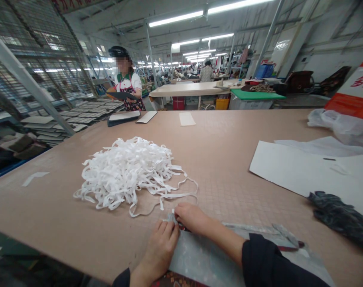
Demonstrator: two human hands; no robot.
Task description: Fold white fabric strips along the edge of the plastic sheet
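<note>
A grey patterned fabric piece (205, 259) lies at the near edge of the tan table (223, 159). My left hand (162, 243) presses flat on its left end. My right hand (190, 217) pinches the fabric's far left corner together with an end of white strap. A tangled heap of white straps (124, 169) sits just beyond both hands, with one loose strap (157, 207) trailing to my right fingers.
White sheets (304, 167) and a dark cloth (340, 215) lie to the right, with a clear plastic bag (340, 123) behind. A person (127, 87) stands at the far left corner by flat dark and white panels (130, 116). Metal racks (34, 99) line the left.
</note>
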